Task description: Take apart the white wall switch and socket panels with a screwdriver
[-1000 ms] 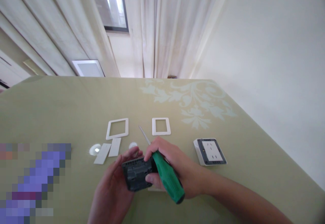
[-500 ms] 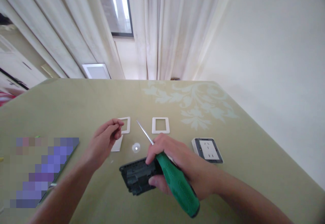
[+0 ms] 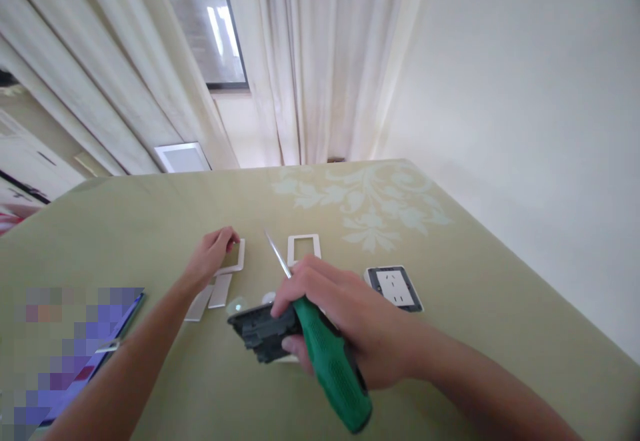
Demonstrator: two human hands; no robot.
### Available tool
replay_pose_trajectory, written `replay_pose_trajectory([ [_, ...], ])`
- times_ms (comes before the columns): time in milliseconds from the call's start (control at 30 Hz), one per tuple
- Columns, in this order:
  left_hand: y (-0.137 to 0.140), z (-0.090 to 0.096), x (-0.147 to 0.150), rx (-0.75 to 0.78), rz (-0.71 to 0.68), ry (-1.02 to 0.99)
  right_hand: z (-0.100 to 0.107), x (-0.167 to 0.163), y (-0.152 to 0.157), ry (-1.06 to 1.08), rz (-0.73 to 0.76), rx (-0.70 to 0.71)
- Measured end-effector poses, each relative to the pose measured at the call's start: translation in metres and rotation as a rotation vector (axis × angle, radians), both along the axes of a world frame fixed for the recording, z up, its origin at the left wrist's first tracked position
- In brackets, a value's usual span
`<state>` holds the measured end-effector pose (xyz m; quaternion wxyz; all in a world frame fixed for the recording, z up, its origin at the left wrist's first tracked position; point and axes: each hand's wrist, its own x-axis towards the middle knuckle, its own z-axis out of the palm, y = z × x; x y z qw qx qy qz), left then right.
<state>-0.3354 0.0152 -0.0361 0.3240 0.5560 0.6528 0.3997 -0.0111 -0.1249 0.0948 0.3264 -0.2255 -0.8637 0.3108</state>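
Observation:
My right hand (image 3: 340,314) is closed round a screwdriver (image 3: 327,361) with a green handle, its thin metal shaft pointing up and away. Between that hand's thumb and fingers sits a dark grey wall-socket body (image 3: 263,331), tilted, its moulded back facing me. My left hand (image 3: 213,252) has its fingers curled over the edge of a square white frame (image 3: 241,257) at the left; the hand covers the frame's left part. Just below it, two white cover pieces (image 3: 220,291) lie on the table. A second white frame (image 3: 303,236) lies beyond the right hand, partly hidden by it.
On the right stands a white wall socket (image 3: 395,287) with a dark surround. Small clear discs (image 3: 237,306) lie behind the socket body. A blurred-out flat panel (image 3: 120,324) is at the left. The green patterned tablecloth (image 3: 400,374) reaches toward curtains (image 3: 345,61) and a wall.
My left hand has moved down onto the white frame, fingers now at its edge. The right hand still holds the screwdriver and socket body, which has tilted slightly. The view has shifted.

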Motion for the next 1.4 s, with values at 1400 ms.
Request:
replay_pose_trajectory([
  [1400, -0.136, -0.027, 0.01, 0.709, -0.513, 0.928, -0.08, -0.018, 0.031, -0.829, -0.142, 0.146],
])
